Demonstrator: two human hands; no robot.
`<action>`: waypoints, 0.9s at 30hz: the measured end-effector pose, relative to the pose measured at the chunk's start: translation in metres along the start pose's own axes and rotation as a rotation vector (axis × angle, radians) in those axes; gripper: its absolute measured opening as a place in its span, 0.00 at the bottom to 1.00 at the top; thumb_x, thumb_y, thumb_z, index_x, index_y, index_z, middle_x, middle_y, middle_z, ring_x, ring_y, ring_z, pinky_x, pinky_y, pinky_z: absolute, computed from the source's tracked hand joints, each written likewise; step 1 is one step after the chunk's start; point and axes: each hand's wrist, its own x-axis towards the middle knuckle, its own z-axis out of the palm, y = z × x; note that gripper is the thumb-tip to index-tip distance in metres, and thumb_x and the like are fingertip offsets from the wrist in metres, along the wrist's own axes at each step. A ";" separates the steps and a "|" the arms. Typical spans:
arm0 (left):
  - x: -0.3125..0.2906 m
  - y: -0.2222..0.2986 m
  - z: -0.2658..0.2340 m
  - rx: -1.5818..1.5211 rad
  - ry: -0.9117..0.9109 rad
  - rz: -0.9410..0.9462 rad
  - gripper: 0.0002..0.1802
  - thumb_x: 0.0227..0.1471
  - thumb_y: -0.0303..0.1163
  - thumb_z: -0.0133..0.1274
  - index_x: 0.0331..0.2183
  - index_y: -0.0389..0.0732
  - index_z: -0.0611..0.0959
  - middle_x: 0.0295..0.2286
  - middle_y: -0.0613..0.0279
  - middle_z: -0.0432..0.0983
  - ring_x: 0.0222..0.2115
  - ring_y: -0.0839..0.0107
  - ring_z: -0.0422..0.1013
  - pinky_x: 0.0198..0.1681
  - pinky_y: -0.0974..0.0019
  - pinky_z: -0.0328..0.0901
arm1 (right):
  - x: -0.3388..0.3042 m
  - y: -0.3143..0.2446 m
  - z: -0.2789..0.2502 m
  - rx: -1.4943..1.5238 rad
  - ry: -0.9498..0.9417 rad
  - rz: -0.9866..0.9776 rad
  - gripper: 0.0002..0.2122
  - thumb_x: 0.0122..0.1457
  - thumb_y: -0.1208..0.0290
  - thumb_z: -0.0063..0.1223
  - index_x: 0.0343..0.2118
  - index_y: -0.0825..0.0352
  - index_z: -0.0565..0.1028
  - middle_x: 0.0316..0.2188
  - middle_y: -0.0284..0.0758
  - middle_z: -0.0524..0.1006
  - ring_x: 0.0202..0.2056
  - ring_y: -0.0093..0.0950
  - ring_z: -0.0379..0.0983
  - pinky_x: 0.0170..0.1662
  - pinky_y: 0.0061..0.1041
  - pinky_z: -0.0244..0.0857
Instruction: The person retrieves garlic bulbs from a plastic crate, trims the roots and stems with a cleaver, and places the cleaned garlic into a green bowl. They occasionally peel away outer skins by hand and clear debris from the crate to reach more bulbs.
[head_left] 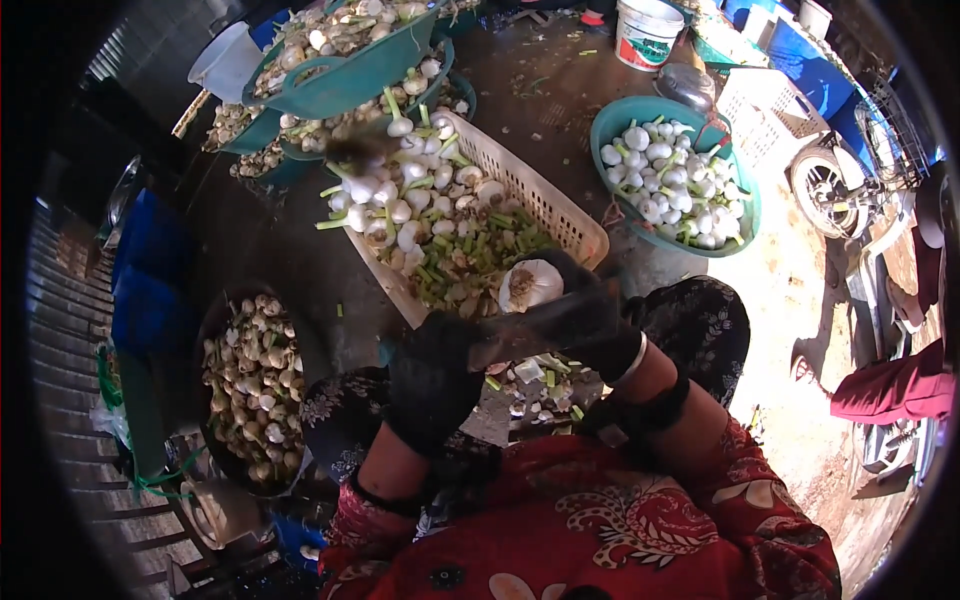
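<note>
My right hand (pixel 606 345) grasps the garlic bulb (pixel 538 284) at frame centre, roots facing left, just above the dark blade (pixel 550 323) slanting from my clenched left hand (pixel 433 375).

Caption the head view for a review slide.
Gloved right hand holding a garlic bulb, left hand alongside, near a perforated crate of white bulbs and green trimmings.

Left hand (pixel 425 365) and right hand (pixel 607 348) wore 2 black gloves (pixel 440 405). Pale, thin bangle (pixel 632 361) ringed the right wrist; 1 black band (pixel 662 407) sat farther up that forearm, second band (pixel 385 501) on the left. Red top (pixel 645 525) carried cream paisley and floral print. Dark legwear (pixel 700 318) showed pale floral sprigs.
</note>
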 end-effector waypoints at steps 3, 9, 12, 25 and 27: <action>0.000 0.005 0.001 0.011 -0.005 -0.015 0.12 0.36 0.26 0.56 0.28 0.39 0.74 0.26 0.54 0.69 0.26 0.54 0.69 0.28 0.59 0.65 | -0.001 -0.005 -0.001 -0.063 0.042 0.068 0.25 0.42 0.71 0.62 0.44 0.72 0.66 0.40 0.38 0.72 0.42 0.31 0.70 0.46 0.29 0.64; 0.000 0.006 0.004 -0.011 0.007 0.068 0.13 0.34 0.30 0.56 0.30 0.42 0.76 0.29 0.58 0.70 0.28 0.60 0.68 0.29 0.59 0.62 | 0.001 -0.033 -0.004 0.454 0.049 0.357 0.27 0.43 0.69 0.62 0.46 0.72 0.64 0.42 0.39 0.71 0.42 0.29 0.70 0.45 0.28 0.66; 0.002 0.007 0.007 0.013 -0.036 0.052 0.14 0.34 0.29 0.55 0.31 0.42 0.76 0.29 0.57 0.70 0.29 0.59 0.69 0.30 0.59 0.63 | -0.001 -0.037 -0.010 0.483 -0.032 0.428 0.33 0.42 0.66 0.64 0.50 0.72 0.60 0.44 0.38 0.69 0.42 0.27 0.69 0.46 0.27 0.65; -0.038 -0.070 0.069 -0.158 -0.010 -0.336 0.11 0.38 0.28 0.54 0.30 0.38 0.76 0.27 0.52 0.71 0.28 0.53 0.69 0.31 0.57 0.65 | -0.006 -0.030 -0.015 -0.271 0.034 0.347 0.32 0.32 0.69 0.71 0.44 0.67 0.66 0.35 0.33 0.73 0.37 0.23 0.70 0.41 0.25 0.66; -0.038 -0.064 0.071 -0.330 -0.043 -0.434 0.10 0.39 0.29 0.54 0.29 0.37 0.75 0.27 0.52 0.71 0.27 0.53 0.69 0.30 0.57 0.65 | -0.006 -0.027 -0.016 -0.229 0.088 0.431 0.32 0.32 0.66 0.71 0.43 0.66 0.67 0.35 0.34 0.73 0.37 0.23 0.70 0.42 0.26 0.65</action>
